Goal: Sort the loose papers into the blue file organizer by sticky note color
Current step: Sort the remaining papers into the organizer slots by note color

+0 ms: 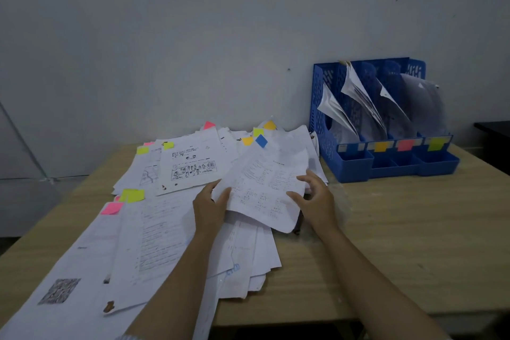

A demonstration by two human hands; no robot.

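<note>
A printed sheet [265, 185] with a blue sticky note [261, 141] at its far corner is lifted above the paper pile. My left hand [209, 208] pinches its left edge, thumb on top. My right hand [313, 199] holds its right edge with curled fingers. Loose papers [154, 232] with pink, yellow, orange and green notes cover the left half of the table. The blue file organizer [356, 165] stands at the back right, several sheets leaning in its slots. Blue, orange, pink and green labels mark its front.
The wooden table [386, 243] runs to a front edge close to me. A grey wall rises right behind the organizer. A small dark object [299, 225] lies under the lifted sheet. A dark surface [494, 130] shows at the far right.
</note>
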